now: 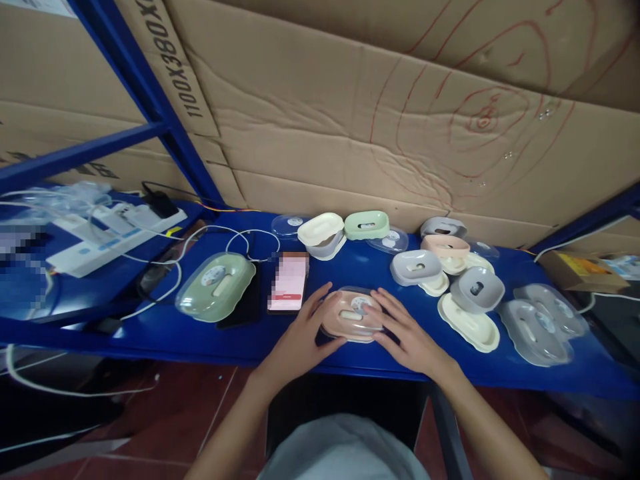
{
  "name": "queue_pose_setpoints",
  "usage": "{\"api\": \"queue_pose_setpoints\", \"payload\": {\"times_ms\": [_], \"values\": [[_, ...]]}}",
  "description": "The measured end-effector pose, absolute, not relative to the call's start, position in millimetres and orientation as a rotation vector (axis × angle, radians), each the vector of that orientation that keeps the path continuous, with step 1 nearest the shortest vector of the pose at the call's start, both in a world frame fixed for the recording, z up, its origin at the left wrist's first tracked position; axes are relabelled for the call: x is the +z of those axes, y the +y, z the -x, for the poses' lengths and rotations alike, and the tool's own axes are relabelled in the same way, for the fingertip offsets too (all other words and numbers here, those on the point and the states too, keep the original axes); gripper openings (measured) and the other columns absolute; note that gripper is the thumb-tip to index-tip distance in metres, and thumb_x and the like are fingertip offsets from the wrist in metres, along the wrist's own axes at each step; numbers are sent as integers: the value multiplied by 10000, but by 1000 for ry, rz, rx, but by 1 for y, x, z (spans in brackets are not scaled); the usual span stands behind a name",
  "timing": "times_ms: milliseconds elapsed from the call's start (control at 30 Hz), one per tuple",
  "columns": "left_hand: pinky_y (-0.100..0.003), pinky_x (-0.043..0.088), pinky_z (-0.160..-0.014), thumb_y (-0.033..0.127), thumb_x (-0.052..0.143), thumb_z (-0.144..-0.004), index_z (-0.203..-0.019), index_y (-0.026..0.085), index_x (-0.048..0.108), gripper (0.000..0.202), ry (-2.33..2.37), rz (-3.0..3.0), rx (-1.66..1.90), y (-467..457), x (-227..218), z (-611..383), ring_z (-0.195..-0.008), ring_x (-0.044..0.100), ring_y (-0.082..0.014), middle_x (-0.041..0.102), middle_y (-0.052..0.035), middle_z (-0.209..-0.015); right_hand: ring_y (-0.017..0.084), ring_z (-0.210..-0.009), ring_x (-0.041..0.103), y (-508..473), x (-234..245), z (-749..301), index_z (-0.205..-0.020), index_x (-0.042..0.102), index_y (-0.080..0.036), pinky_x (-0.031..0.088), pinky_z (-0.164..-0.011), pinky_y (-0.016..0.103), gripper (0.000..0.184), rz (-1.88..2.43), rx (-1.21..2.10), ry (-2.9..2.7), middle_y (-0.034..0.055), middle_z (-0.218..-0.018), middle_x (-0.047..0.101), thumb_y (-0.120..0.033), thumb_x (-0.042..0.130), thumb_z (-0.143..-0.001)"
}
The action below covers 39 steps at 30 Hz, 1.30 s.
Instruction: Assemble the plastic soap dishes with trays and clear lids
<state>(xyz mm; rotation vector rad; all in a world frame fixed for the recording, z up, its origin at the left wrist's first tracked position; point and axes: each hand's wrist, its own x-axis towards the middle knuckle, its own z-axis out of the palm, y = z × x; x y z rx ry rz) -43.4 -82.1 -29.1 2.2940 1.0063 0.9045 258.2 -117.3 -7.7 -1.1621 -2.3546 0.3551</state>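
Note:
A pink soap box [350,328] with a clear domed lid sits near the front edge of the blue shelf, right before me. My left hand [311,327] grips its left end, thumb at the near side and fingers at the far side. From the right, my right hand [407,332] holds the other end, its fingertips on the lid's edge. A round label shows on the lid. Left of my left hand lies a phone [289,283] with a lit screen. A green soap box [218,290] with a clear lid rests farther left, partly over a dark flat object.
Open grey, cream and pink soap box parts [416,268] cluster at the right, with grey lidded boxes [535,333] beyond them. A green tray [367,225] and a cream one [320,230] stand at the back. White cables and a power strip [120,237] lie left; cardboard [300,100] walls the rear.

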Motion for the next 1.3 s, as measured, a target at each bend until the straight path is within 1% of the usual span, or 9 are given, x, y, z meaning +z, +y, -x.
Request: {"api": "queue_pose_setpoints", "payload": {"times_ms": [233, 467, 600, 767, 867, 933, 1000, 1167, 1300], "values": [[-484, 463, -1289, 319, 864, -929, -1682, 389, 361, 907, 1020, -2257, 818, -81, -30, 44, -1595, 463, -290, 395, -98, -1747, 313, -1682, 251, -114, -14, -244, -1725, 346, -276, 412, -1316, 586, 669, 1046, 62, -2489, 101, -1760, 394, -270, 586, -1101], [-479, 434, -1308, 293, 850, -940, -1672, 386, 394, 868, 976, -2267, 812, -80, -29, 44, -1604, 450, -275, 395, -84, -1753, 347, -1668, 283, -121, -24, -244, -1724, 347, -246, 473, -1278, 592, 778, 1058, -113, -2508, 149, -1746, 409, -373, 708, -1047], [-478, 428, -1310, 280, 839, -948, -1665, 388, 400, 848, 960, -2272, 822, -79, -31, 44, -1598, 458, -276, 402, -89, -1746, 341, -1664, 297, -122, -27, -242, -1735, 317, -275, 466, -1286, 587, 818, 1087, -133, -2482, 142, -1743, 417, -353, 730, -1034], [-489, 415, -1314, 327, 789, -991, -1660, 376, 398, 777, 976, -2293, 825, -79, -35, 43, -1600, 451, -287, 389, -101, -1744, 328, -1675, 279, -122, -23, -242, -1738, 305, -291, 395, -1314, 616, 760, 1128, -100, -2481, 139, -1762, 382, -403, 658, -1074], [-518, 427, -1301, 341, 781, -991, -1643, 341, 414, 749, 1076, -2331, 887, -78, -37, 38, -1582, 464, -318, 422, -128, -1702, 337, -1681, 263, -116, -16, -257, -1757, 247, -300, 341, -1325, 637, 777, 1301, -93, -2382, 142, -1794, 308, -470, 606, -1089], [-551, 453, -1271, 344, 785, -977, -1625, 312, 429, 740, 1194, -2362, 964, -75, -37, 32, -1556, 477, -356, 436, -155, -1664, 330, -1676, 283, -107, -11, -275, -1765, 221, -288, 307, -1337, 628, 751, 1457, -121, -2266, 134, -1785, 335, -468, 545, -1111], [-575, 491, -1218, 344, 786, -962, -1595, 282, 453, 718, 1298, -2401, 1021, -66, -33, 23, -1494, 519, -387, 474, -174, -1592, 341, -1660, 319, -95, -8, -296, -1750, 282, -249, 271, -1339, 642, 687, 1617, -209, -2146, 149, -1756, 395, -429, 500, -1124], [-634, 538, -1091, 329, 803, -919, -1488, 141, 538, 655, 1465, -2515, 905, -28, -13, -3, -1343, 592, -466, 555, -248, -1468, 408, -1444, 589, -70, -10, -325, -1466, 671, -166, 254, -1259, 747, 423, 1793, -308, -2080, 208, -1486, 684, -313, 504, -1106], [-695, 455, -1147, 241, 682, -984, -1546, 85, 501, 611, 1499, -2536, 937, -21, 2, -18, -1468, 484, -525, 466, -309, -1590, 326, -1290, 692, -84, -9, -310, -1349, 742, -226, 314, -1250, 643, 349, 1709, -259, -2159, 139, -1342, 775, -365, 511, -1128]]}}
